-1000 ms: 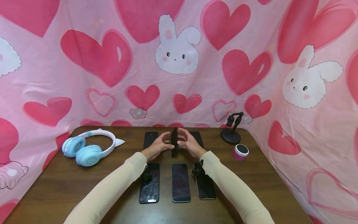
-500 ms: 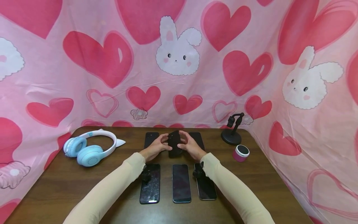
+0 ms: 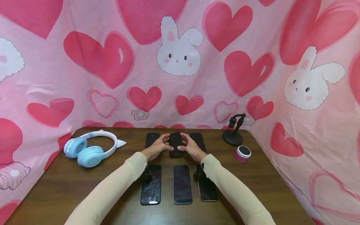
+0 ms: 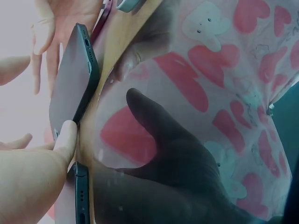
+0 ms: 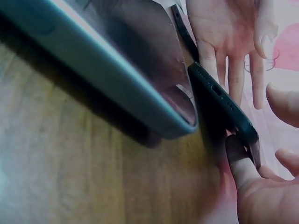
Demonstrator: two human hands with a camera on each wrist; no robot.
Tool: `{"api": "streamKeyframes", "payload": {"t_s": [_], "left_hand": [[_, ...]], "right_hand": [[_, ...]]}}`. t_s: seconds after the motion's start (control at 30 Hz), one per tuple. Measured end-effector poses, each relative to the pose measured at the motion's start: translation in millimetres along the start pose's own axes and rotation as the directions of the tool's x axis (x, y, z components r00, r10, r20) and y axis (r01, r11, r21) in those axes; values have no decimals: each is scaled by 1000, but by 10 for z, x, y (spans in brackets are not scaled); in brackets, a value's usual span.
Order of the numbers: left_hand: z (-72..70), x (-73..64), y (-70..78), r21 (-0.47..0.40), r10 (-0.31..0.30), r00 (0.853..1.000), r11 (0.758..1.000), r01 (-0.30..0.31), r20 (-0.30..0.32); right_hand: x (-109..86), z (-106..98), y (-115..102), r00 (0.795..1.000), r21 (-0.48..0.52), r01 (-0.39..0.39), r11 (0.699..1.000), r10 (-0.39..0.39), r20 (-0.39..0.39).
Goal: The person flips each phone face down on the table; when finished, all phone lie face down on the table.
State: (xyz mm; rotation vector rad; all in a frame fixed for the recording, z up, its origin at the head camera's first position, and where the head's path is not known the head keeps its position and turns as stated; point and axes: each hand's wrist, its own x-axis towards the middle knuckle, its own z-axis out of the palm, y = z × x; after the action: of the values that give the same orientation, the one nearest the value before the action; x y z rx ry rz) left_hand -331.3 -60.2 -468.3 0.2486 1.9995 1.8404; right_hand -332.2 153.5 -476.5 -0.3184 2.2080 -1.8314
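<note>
At the back middle of the table, a black smartphone [image 3: 176, 144] stands tilted between both hands, its back with the camera facing the head view. The left hand [image 3: 157, 148] holds it by its left edge, thumb low and fingers higher up. My right hand [image 3: 192, 148] holds the opposite edge in the same way. In the right wrist view, the end of this smartphone [image 5: 223, 99] shows its charging port, with a thumb [image 5: 238, 158] against it. The left wrist view shows the smartphone [image 4: 70, 81] raised at a slant, the left thumb [image 4: 67, 140] at its lower corner.
Two dark phones, one at back left [image 3: 152, 138] and one at back right [image 3: 199, 140], flank the hands. Nearer lie three more phones in a row, the middle one [image 3: 182, 184] included. Headphones [image 3: 94, 150], a black stand [image 3: 232, 136] and a pink speaker [image 3: 242, 153] surround them.
The held smartphone has turned from edge-on to show its back to the head view, then tipped slightly further. Both hands stay nearly in place.
</note>
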Motion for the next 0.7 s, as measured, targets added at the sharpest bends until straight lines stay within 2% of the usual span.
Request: {"api": "streamKeyframes", "payload": {"t_s": [0.3, 0.7], "left_hand": [[7, 34, 1, 24, 3, 1000, 1000, -3, 0], [11, 57, 0, 32, 5, 1000, 999, -5, 0]], "right_hand": [[16, 34, -53, 999, -99, -46, 994, 43, -33], [71, 99, -11, 993, -167, -88, 982, 73, -98]]}}
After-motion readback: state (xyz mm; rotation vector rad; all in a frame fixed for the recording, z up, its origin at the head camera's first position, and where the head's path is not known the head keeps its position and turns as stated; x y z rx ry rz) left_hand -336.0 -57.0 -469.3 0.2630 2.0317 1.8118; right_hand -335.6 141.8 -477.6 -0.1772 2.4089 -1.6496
